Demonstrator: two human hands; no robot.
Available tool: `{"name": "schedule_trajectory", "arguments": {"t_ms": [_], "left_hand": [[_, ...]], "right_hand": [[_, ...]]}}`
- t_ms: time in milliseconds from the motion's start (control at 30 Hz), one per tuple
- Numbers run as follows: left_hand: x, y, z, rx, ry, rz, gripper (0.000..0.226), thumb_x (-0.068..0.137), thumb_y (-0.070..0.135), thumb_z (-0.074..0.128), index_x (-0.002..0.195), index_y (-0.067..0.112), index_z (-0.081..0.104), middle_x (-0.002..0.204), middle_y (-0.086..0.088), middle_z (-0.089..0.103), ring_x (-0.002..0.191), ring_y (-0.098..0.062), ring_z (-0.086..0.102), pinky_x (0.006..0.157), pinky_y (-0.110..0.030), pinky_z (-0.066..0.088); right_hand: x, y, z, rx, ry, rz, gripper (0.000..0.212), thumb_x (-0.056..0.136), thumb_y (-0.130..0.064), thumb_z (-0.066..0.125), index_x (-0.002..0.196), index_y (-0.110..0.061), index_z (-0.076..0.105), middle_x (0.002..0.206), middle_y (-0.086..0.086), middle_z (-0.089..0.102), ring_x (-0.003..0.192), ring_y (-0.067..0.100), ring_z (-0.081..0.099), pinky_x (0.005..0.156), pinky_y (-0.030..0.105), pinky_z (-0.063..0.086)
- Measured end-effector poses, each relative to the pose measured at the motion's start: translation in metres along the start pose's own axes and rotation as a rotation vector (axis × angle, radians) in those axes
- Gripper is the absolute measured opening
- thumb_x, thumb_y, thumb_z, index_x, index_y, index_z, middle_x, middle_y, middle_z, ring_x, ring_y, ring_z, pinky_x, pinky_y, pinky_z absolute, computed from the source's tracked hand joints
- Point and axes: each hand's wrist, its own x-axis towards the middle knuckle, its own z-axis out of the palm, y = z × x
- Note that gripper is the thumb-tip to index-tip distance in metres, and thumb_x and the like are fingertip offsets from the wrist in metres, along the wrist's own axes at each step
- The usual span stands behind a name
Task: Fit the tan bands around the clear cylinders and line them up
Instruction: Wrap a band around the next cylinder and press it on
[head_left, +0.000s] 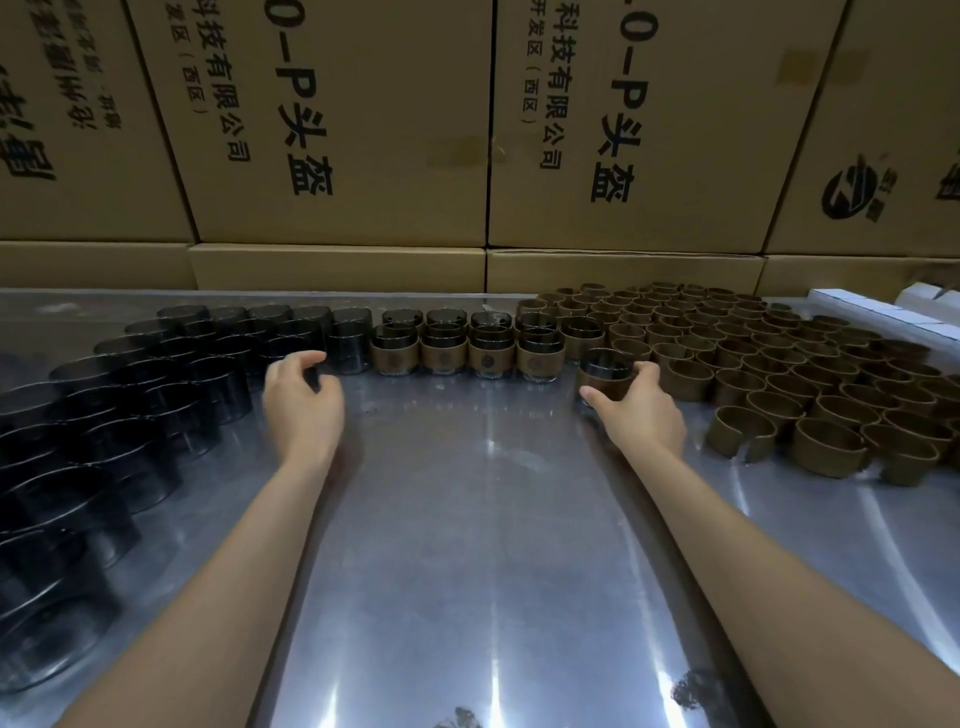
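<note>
Banded cylinder (608, 382) upright (axis vertical), right hand (636, 402) gripping.

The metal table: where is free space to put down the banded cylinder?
Bare metal table lies between the forearms, in front of the finished row. The left side is crowded with bare cylinders, the right with loose tan bands. The right hand grips the banded cylinder.

Left hand (304, 397) curled, empty; right hand (641, 402) gripping
</note>
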Motion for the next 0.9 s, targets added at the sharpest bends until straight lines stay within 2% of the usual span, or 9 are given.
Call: {"name": "schedule_trajectory", "arguments": {"t_ms": [133,233,333,500,667,800,900], "left_hand": [[0.011,-0.006,-0.001,0.104,0.001,0.067,0.036,0.091,0.006,0.051,0.127,0.011,0.057,0.139,-0.008,0.045,0.128,-0.024,0.042,0.097,-0.034,0.037],[0.012,-0.008,0.0,0.171,-0.038,0.11,0.042,0.091,0.008,0.052,0.133,0.011,0.054,0.147,-0.007,0.038,0.138,-0.022,0.03,0.106,-0.039,0.032],[0.011,-0.01,0.002,0.267,-0.114,0.165,0.049,0.091,0.009,0.054,0.139,0.013,0.047,0.154,-0.007,0.029,0.146,-0.024,0.016,0.114,-0.044,0.024],[0.014,-0.014,0.005,0.405,-0.199,0.105,0.058,0.091,0.016,0.056,0.146,0.015,0.037,0.161,-0.007,0.011,0.148,-0.025,0.0,0.119,-0.047,0.013],[0.017,-0.018,-0.001,0.467,-0.225,0.056,0.055,0.09,0.021,0.059,0.142,0.017,0.044,0.161,-0.007,0.008,0.148,-0.028,-0.001,0.119,-0.048,0.012],[0.018,-0.018,-0.006,0.507,-0.211,0.083,0.051,0.089,0.021,0.061,0.138,0.011,0.049,0.158,-0.01,0.018,0.146,-0.03,0.008,0.117,-0.049,0.016],[0.015,-0.017,-0.007,0.519,-0.18,0.12,0.049,0.088,0.02,0.063,0.134,0.007,0.053,0.148,-0.011,0.028,0.14,-0.03,0.018,0.114,-0.047,0.024]], "right_hand": [[0.012,-0.002,0.005,-0.15,0.046,-0.024,0.075,0.086,-0.055,0.06,0.145,-0.018,0.031,0.135,0.009,0.055,0.121,0.032,0.054,0.083,0.042,0.051],[0.019,-0.004,0.01,-0.246,0.05,-0.032,0.074,0.089,-0.058,0.054,0.146,-0.018,0.03,0.13,0.011,0.059,0.119,0.032,0.053,0.075,0.038,0.049],[0.025,-0.006,0.013,-0.312,0.047,-0.047,0.07,0.09,-0.06,0.049,0.142,-0.016,0.035,0.123,0.013,0.061,0.117,0.032,0.054,0.068,0.033,0.038],[0.029,-0.008,0.016,-0.416,0.045,-0.104,0.063,0.092,-0.061,0.043,0.132,-0.013,0.048,0.125,0.011,0.058,0.116,0.032,0.053,0.068,0.032,0.036],[0.03,-0.009,0.018,-0.48,0.034,-0.121,0.061,0.094,-0.061,0.036,0.125,-0.011,0.056,0.128,0.011,0.051,0.109,0.03,0.056,0.063,0.03,0.035],[0.029,-0.009,0.017,-0.484,0.038,-0.126,0.063,0.093,-0.063,0.037,0.124,-0.011,0.055,0.127,0.011,0.052,0.107,0.03,0.057,0.062,0.03,0.035],[0.025,-0.008,0.015,-0.415,0.063,-0.114,0.064,0.093,-0.062,0.038,0.124,-0.008,0.052,0.123,0.013,0.054,0.105,0.03,0.058,0.064,0.032,0.038]]}}
